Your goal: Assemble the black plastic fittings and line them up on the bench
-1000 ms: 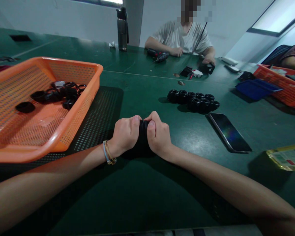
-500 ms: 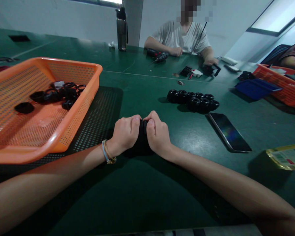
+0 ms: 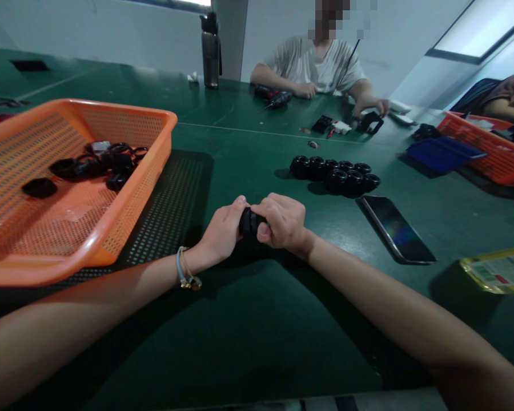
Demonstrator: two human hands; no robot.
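Observation:
Between my two hands is a round black plastic part (image 3: 249, 222), partly hidden by the fingers, with a seam across its middle. My left hand (image 3: 225, 229) grips its left side, thumb laid along the top. On the other side my right hand (image 3: 283, 222) is closed around it with bent fingers and the thumb pressed on the near face. Beyond my hands, several glossy black round parts (image 3: 336, 174) stand in a tight group. Similar black pieces (image 3: 89, 165) lie in the orange basket (image 3: 137, 220) to my left.
A phone (image 3: 396, 228) and a yellow-edged box (image 3: 499, 271) lie on the right of the green table (image 3: 257, 342). Across it sits a co-worker (image 3: 312, 68) with a hand on a black piece, near power drivers (image 3: 278, 100). A bottle (image 3: 211, 54), blue tray (image 3: 443, 154) and orange basket (image 3: 475, 137) stand farther off.
My right hand has turned over the black part, knuckles now higher, and my left hand has opened out slightly along it. The co-worker's hand has lifted on the black piece.

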